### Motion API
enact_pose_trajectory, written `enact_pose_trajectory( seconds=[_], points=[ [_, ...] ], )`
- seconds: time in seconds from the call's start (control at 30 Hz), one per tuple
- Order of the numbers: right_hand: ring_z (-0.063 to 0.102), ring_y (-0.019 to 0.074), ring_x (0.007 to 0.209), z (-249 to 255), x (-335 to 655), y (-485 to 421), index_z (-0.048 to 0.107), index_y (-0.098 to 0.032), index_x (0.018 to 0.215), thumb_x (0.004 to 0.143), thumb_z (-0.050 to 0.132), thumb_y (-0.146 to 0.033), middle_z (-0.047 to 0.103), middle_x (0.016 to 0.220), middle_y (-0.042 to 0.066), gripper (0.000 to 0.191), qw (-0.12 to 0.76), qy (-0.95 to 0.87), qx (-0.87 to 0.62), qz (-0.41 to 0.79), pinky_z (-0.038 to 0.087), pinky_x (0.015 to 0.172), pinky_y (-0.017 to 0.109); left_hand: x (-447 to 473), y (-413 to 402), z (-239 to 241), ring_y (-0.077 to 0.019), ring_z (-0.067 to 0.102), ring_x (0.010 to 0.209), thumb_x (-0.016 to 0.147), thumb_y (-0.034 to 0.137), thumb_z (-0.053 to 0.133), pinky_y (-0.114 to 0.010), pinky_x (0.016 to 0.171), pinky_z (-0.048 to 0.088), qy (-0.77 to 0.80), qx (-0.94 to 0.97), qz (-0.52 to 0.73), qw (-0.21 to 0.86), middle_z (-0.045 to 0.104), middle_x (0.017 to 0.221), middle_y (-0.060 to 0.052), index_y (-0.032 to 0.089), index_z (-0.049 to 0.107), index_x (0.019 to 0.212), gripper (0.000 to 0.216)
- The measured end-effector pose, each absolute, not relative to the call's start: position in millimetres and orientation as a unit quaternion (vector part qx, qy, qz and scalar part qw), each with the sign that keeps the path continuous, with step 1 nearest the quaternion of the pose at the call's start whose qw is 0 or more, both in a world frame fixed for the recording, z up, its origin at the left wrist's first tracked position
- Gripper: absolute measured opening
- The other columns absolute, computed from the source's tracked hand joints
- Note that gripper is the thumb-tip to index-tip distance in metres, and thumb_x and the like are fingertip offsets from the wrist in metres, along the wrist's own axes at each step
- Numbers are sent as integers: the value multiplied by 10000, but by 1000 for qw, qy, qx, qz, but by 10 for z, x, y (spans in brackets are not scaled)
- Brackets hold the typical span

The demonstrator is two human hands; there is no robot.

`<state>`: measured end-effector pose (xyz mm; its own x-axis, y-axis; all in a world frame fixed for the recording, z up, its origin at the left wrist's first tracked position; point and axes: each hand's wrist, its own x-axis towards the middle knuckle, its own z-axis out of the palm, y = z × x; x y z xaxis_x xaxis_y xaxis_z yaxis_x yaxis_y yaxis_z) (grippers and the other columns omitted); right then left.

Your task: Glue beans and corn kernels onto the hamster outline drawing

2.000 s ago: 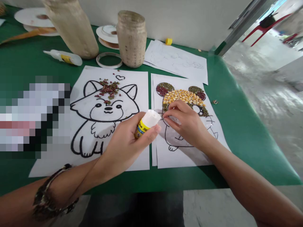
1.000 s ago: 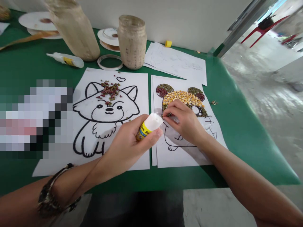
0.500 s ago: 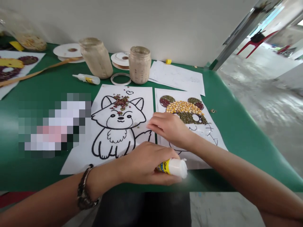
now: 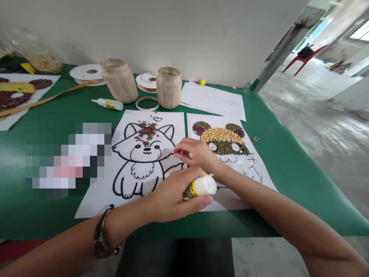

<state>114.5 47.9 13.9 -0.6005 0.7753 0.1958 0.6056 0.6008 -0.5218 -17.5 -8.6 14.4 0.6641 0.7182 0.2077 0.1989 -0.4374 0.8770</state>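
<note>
My left hand (image 4: pixel 173 194) is wrapped round a glue stick (image 4: pixel 203 186) with a white end and yellow label, held over the lower part of the pictures. My right hand (image 4: pixel 196 154) has its fingertips pinched together at the right cheek of the fox drawing (image 4: pixel 144 181); whatever is in the pinch is too small to make out. Loose red and green beans (image 4: pixel 147 130) lie in a heap on the fox's forehead. Beside it, partly under my right forearm, is a panda picture (image 4: pixel 223 134) with corn kernels and beans stuck on its head and ears.
Behind the pictures stand two jars (image 4: pixel 119 82), ribbon spools (image 4: pixel 88 73), a tape ring (image 4: pixel 147 103) and a small glue bottle (image 4: pixel 108 104). White sheets (image 4: pixel 215 100) lie at the back right. A blurred-out object (image 4: pixel 72 157) is on the left of the green table (image 4: pixel 288 169).
My left hand has risen and tilted the glue stick, its white end now pointing more upward. My right hand has shifted slightly left onto the fox's cheek. The view has tilted a little.
</note>
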Motion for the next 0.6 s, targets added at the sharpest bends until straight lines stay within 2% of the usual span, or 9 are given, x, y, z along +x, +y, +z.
enact_pose_trajectory(
  seconds=[0.1,0.17,0.4,0.53,0.6],
  points=[
    [560,79,623,370,1388,338,606,-149,753,778,561,-164,626,716,0,54,357,-802,-403,259,448,571,209,-162,-69,156,-133,468,672,770,313,513,-232,609,402,299,764,332,465,474,730,2,180,494,710,147],
    [573,79,601,499,1525,198,606,-162,744,779,566,-151,633,694,-7,54,397,-783,-395,271,461,542,208,-154,-67,150,-125,462,654,727,325,586,-221,585,387,300,749,333,488,470,714,9,174,521,693,168],
    [602,90,681,537,1642,-71,626,-214,798,775,583,-108,662,724,-15,116,383,-838,-331,203,501,600,213,-147,-92,108,-67,335,473,664,322,674,-179,431,273,332,662,323,589,440,567,73,180,513,760,235],
    [598,88,675,535,1642,-64,636,-218,812,790,572,-129,651,739,-3,111,365,-858,-325,158,504,593,204,-135,-83,125,-81,425,477,701,364,645,-183,445,315,324,662,304,604,531,553,50,172,536,763,230],
    [601,98,681,543,1651,-64,640,-227,817,805,550,-133,646,754,5,131,357,-865,-327,130,508,592,215,-132,-77,127,-75,410,470,708,374,637,-179,434,306,325,678,309,582,513,548,53,164,553,768,235]
  ],
)
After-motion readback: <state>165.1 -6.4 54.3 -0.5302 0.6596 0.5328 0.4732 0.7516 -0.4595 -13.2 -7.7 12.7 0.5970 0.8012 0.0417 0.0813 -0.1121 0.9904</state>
